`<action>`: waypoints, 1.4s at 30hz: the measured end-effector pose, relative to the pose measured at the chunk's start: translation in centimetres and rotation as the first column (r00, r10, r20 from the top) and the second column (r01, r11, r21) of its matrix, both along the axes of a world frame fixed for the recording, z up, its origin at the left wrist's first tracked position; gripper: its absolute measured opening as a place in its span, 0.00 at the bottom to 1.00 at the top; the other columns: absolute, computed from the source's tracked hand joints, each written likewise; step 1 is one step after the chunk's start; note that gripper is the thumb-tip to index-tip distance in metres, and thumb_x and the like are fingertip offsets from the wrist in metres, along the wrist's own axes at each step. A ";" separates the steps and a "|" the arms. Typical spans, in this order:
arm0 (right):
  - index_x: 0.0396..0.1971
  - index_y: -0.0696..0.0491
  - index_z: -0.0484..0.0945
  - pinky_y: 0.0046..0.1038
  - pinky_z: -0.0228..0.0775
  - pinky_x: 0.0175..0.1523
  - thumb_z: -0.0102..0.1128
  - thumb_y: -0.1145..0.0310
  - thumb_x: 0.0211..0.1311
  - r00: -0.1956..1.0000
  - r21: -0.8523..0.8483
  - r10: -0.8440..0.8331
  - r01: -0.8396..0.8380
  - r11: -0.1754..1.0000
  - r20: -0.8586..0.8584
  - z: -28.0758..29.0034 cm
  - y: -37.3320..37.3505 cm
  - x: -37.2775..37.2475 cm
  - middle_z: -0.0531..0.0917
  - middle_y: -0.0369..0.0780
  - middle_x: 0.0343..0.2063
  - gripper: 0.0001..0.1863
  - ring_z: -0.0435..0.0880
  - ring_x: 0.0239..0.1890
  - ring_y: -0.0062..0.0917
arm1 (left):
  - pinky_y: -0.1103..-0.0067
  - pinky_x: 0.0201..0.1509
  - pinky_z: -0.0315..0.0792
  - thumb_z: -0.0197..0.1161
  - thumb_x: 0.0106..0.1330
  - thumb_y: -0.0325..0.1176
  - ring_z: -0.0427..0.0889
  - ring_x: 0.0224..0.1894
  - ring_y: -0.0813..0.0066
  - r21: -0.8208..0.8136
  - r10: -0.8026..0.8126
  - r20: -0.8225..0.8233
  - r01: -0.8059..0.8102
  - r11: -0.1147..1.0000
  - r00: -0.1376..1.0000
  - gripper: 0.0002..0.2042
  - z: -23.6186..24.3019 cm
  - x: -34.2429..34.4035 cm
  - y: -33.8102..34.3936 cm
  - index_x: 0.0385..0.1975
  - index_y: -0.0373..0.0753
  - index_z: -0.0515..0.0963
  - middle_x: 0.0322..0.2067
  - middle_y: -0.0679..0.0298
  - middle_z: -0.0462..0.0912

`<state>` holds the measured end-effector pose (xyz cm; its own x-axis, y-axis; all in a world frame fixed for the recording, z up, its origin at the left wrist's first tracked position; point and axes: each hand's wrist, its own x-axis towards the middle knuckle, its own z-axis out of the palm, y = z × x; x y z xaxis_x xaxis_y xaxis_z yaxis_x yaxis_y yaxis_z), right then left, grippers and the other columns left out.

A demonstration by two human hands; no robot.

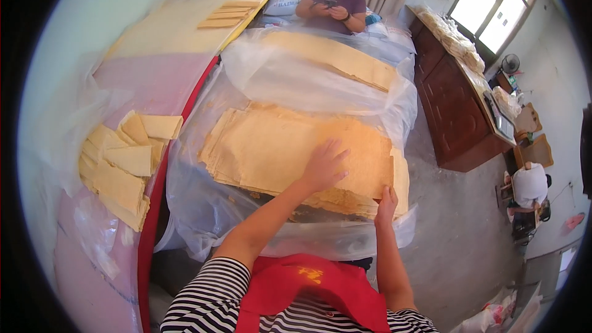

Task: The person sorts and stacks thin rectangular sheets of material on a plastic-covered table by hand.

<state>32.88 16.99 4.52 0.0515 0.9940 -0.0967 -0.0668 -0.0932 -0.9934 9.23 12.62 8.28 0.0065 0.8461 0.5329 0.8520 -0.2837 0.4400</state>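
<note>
A wide stack of thin, pale-yellow sheets with ragged edges, looking like bean curd sheets, lies in front of me on clear plastic film. My left hand rests flat on the top sheet, fingers spread. At the stack's near right corner, my right hand pinches the edge of the top yellow sheet, which is slightly raised there and shows a darker underside. To my left, a loose pile of folded yellow pieces sits on a pink surface.
Plastic film partly covers another stack of sheets farther back. Several folded strips lie on the far left table. Beyond the stacks, a person holds a phone. A brown wooden cabinet stands right; another person sits at far right.
</note>
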 end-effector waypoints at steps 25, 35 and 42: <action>0.51 0.51 0.69 0.42 0.52 0.61 0.65 0.61 0.45 0.459 0.381 -0.078 -0.618 0.688 0.885 -4.1 -1.4 -4.5 0.66 0.46 0.57 0.30 0.62 0.60 0.41 | 0.76 0.34 0.70 0.59 0.55 0.31 0.74 0.31 0.73 -0.503 0.505 0.776 -0.110 0.857 0.377 0.16 -7.7 -4.2 -0.3 0.44 0.34 0.72 0.37 0.59 0.74; 0.53 0.50 0.68 0.43 0.43 0.64 0.64 0.51 0.45 0.365 0.246 0.033 -0.690 0.680 0.930 -2.1 -3.7 -6.1 0.61 0.46 0.60 0.34 0.55 0.64 0.39 | 0.80 0.18 0.58 0.56 0.59 0.33 0.64 0.16 0.84 -0.267 0.044 0.785 0.273 0.924 0.618 0.06 -12.3 -9.1 -0.3 0.27 0.36 0.74 0.18 0.72 0.69; 0.54 0.51 0.67 0.42 0.44 0.63 0.64 0.51 0.45 0.390 0.297 -0.007 -0.689 0.662 0.921 -2.0 -3.6 -5.6 0.64 0.46 0.58 0.35 0.58 0.63 0.38 | 0.81 0.35 0.71 0.53 0.64 0.43 0.78 0.32 0.75 -0.354 0.240 0.931 0.520 0.777 0.275 0.16 -5.5 -3.9 0.1 0.42 0.37 0.75 0.34 0.68 0.79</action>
<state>27.29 13.38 2.57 -0.6052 0.7297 0.3182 0.6455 0.6837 -0.3404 5.36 12.73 2.79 0.0110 0.9692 -0.2462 -0.2688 0.2400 0.9328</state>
